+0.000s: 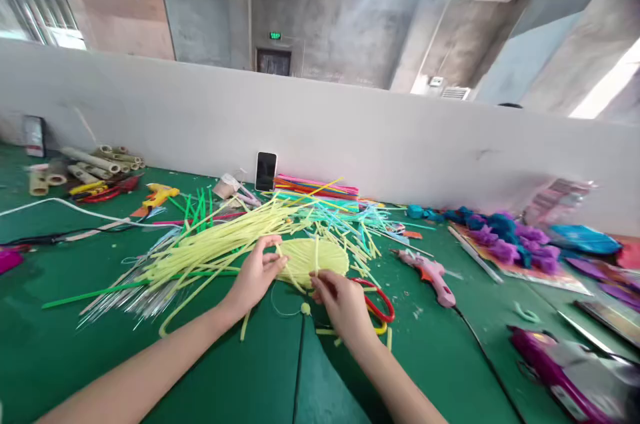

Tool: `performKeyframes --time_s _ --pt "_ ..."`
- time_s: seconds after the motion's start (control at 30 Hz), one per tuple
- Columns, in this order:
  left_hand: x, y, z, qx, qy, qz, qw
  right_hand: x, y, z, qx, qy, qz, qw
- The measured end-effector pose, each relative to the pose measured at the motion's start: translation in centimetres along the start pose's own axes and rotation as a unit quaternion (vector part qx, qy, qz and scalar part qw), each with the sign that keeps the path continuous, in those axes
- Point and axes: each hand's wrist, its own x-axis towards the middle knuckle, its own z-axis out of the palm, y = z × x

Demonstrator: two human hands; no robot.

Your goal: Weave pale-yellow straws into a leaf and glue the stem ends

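Note:
A pale yellow oval [330,256], apparently made of pipe cleaners laid side by side, lies between my hands. My left hand [257,272] is at its left edge, thumb and fingers pinching a thin yellow pipe cleaner [283,257]. From the right, my right hand [340,301] pinches another short yellow pipe cleaner [317,252] that rises across the oval. Partly hidden behind the right wrist is a tool with red and yellow loop handles [384,303]. Just below the oval lies a small yellow round piece [305,309] by a thin loop.
A heap of yellow pipe cleaners [215,241] spreads behind my left hand. A pink glue gun [433,277] lies right, its cord running toward me; a yellow glue gun [159,196] lies left. A phone [266,171] leans on the white partition [320,117]. Purple fuzzy pieces [520,241] sit far right.

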Motion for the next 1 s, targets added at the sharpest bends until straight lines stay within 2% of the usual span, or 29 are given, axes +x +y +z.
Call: performKeyframes --time_s 0.17,0.27,0.33,0.43,0.53,0.77,1.0 --pt "-1.2 1.6 0.7 -0.011 -0.035 0.013 0.999 0.0 -0.2 0.1 0.006 0.01 0.006 1.0" --pt "-1.7 2.6 1.0 -0.021 -0.043 0.027 0.999 -0.3 -0.6 0.4 0.004 0.005 -0.013 1.0" --pt "-1.9 3.0 1.1 0.011 -0.052 0.055 0.997 -0.4 -0.8 0.6 0.0 -0.002 -0.032 0.999" --pt "-1.8 3.2 1.0 0.068 -0.04 0.104 0.991 -0.5 -0.9 0.7 -0.002 -0.005 -0.049 0.999" --pt "-1.5 3.1 0.9 0.078 -0.025 0.122 0.989 -0.5 -0.9 0.8 -0.005 0.001 -0.056 0.998" --pt "-1.6 3.2 1.0 0.07 -0.082 0.11 0.988 -0.7 -1.6 0.8 -0.02 -0.022 -0.094 0.995" --pt "-1.7 2.8 1.1 0.03 -0.086 0.06 0.994 -0.5 -1.8 0.4 -0.008 -0.014 -0.065 0.998"
